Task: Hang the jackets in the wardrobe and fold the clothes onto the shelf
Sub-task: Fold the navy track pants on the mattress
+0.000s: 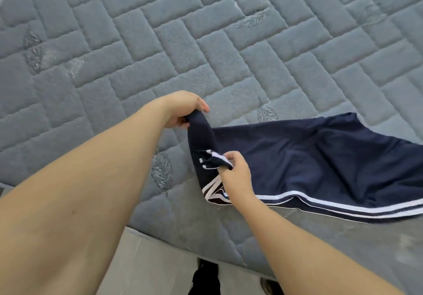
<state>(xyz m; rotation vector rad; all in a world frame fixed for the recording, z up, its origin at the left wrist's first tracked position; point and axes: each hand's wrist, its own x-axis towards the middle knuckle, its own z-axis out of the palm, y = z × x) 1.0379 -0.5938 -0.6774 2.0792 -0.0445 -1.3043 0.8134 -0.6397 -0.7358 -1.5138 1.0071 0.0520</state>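
Head camera: our left hand (183,109) and right hand (235,173) pinch one end of the navy garment (320,157), spread rightward from our fingers across the mattress (137,54); folding barely begun, shelf unseen.

No legible text, label, brand, number or sign anywhere in the head view. White marks on the navy garment (320,157) beside the right hand (235,171): partly folded over, not readable as characters. White stripes along the garment hem: plain trim only. Stitched leaf motifs on the grey quilted mattress (137,54): decorative, no lettering.
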